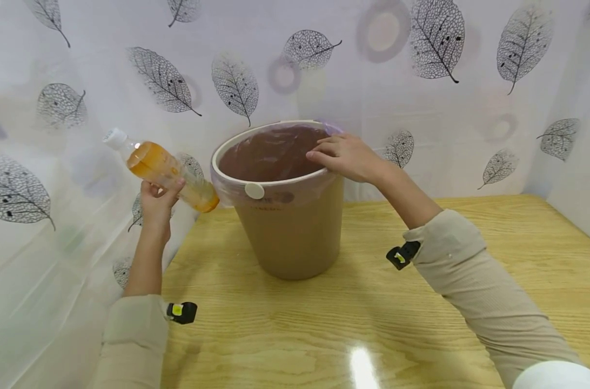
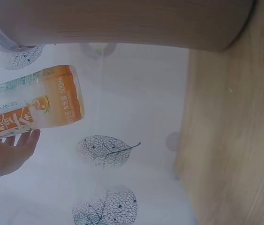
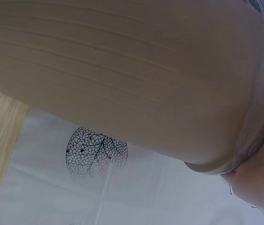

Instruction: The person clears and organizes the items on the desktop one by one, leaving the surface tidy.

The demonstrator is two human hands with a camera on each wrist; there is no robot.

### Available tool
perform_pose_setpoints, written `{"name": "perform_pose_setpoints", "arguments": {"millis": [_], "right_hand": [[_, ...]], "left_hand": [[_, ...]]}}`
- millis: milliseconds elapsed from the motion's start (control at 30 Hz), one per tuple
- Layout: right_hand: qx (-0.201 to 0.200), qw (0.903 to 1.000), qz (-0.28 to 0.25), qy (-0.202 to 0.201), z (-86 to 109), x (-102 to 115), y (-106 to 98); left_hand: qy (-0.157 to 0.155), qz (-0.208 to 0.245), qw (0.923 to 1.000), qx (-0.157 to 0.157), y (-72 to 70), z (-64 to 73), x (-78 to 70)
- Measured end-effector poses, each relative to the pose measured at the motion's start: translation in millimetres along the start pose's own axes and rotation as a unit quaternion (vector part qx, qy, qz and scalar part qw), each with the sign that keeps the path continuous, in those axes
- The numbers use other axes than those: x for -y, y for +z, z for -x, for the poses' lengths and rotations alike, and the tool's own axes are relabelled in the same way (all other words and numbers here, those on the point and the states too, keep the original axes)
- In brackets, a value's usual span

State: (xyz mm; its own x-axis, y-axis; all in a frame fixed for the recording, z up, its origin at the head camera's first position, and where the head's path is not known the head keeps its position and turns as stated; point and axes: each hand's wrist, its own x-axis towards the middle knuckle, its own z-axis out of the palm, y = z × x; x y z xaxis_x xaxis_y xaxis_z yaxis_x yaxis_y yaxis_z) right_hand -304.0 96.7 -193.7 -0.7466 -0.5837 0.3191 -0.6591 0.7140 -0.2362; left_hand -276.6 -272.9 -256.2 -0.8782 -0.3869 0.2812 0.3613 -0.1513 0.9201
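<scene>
My left hand (image 1: 159, 202) grips a plastic drink bottle (image 1: 166, 170) with an orange label and white cap. The bottle tilts, cap to the upper left, its base close to the left side of a brown trash bin (image 1: 295, 232). In the left wrist view, the fingers (image 2: 28, 143) support the bottle (image 2: 52, 101) from one side. My right hand (image 1: 346, 156) rests on the bin's right rim, its relaxed fingers reaching over the opening. A thin purplish bag (image 1: 227, 186) lines the bin and folds over the cream rim; the bin's floor is hidden.
The bin stands upright on a wood-grain table (image 1: 275, 329). Behind and to the left hangs a white curtain (image 1: 339, 97) with leaf prints. A white rounded object (image 1: 557, 375) shows at the lower right corner.
</scene>
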Motion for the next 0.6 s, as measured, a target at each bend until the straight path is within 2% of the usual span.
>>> {"name": "perform_pose_setpoints", "arguments": {"millis": [167, 400, 600], "right_hand": [[-0.001, 1.0000, -0.001, 0.001, -0.7, -0.5, 0.5], [0.003, 1.0000, -0.003, 0.005, -0.6, -0.7, 0.3], [0.003, 1.0000, -0.002, 0.005, -0.8, -0.9, 0.6]], "left_hand": [[0.018, 0.012, 0.9998, 0.003, 3.0, -1.5, -9.5], [0.029, 0.077, 0.9966, 0.003, 6.7, -5.8, -25.5], [0.034, 0.140, 0.9896, -0.003, 10.1, -10.4, -39.5]]}}
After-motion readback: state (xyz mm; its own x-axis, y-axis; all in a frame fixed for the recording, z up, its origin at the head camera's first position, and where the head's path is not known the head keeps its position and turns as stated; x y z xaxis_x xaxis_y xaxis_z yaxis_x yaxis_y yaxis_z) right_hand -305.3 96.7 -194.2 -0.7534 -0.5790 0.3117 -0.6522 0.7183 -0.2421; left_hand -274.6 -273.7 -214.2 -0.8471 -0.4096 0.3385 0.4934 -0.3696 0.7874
